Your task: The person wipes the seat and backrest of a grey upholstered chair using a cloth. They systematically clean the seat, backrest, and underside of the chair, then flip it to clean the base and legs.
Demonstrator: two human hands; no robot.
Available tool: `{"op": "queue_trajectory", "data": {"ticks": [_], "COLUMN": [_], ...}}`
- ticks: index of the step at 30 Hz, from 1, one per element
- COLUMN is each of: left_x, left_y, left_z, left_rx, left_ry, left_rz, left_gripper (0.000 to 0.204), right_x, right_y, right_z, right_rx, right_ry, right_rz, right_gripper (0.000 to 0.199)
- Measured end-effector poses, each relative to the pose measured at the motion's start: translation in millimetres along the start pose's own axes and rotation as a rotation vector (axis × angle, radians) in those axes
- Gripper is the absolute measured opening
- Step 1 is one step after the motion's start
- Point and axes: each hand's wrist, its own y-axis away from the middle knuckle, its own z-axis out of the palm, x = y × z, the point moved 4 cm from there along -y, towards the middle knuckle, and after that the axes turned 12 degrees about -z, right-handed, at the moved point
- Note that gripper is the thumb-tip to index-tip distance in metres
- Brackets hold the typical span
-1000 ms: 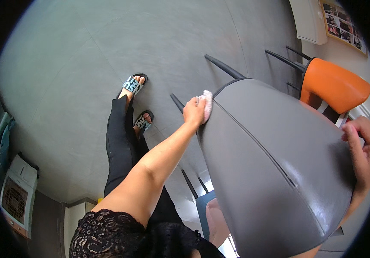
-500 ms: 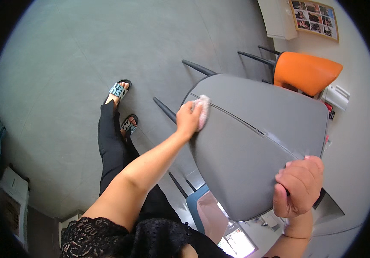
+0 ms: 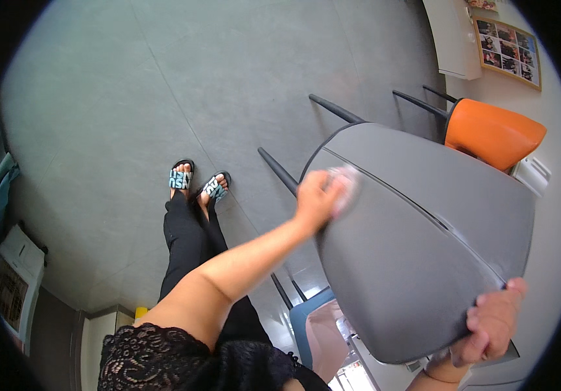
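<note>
A large grey chair back (image 3: 391,260) with a seam across it fills the right of the head view. My left hand (image 3: 316,201) is closed around a bunched pale pink-and-white cloth (image 3: 344,189), which lies against the grey surface just beside the seam, near its left edge. Both hand and cloth are slightly blurred. At the lower right edge of the chair back, my right hand (image 3: 492,319) is closed over the rim, its fingers curled; the thumb side faces me. Two black chair legs (image 3: 277,171) stick out to the left.
Beyond the grey chair stands an orange chair (image 3: 492,133). A blue-and-pink chair (image 3: 319,326) is below it, close to my legs. My feet in patterned slides (image 3: 181,179) rest on the grey floor (image 3: 117,117). A white appliance (image 3: 16,280) stands at far left.
My left hand and the cloth have shifted slightly along the chair back, away from its edge. My right hand has moved lower on the rim. My feet have come closer together; the view has shifted.
</note>
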Motion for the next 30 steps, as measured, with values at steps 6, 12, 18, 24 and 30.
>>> {"op": "queue_trajectory", "data": {"ticks": [6, 12, 18, 24, 30], "left_x": [-110, 138, 41, -98, 175], "left_y": [-68, 125, 67, -23, 118], "left_z": [-8, -14, -6, -26, -3], "left_rx": [0.255, -0.107, -0.054, 0.048, -0.246], "left_ry": [-0.092, 0.221, 0.019, -0.187, 0.150], "left_rz": [-0.410, 0.657, 0.195, -0.636, 0.361], "left_gripper": [0.045, 0.037, 0.023, 0.040, 0.024], "right_x": [12, 10, 1, 3, 5], "right_y": [17, 1, 1, -8, 0], "right_z": [-5, 8, 9, 20, 12], "right_rx": [0.042, 0.081, 0.228, 0.334, 0.372], "right_ry": [0.017, -0.030, -0.015, -0.136, -0.160], "right_rz": [-0.106, -0.078, -0.053, -0.147, -0.179], "right_gripper": [0.019, 0.016, 0.022, 0.018, 0.019]}}
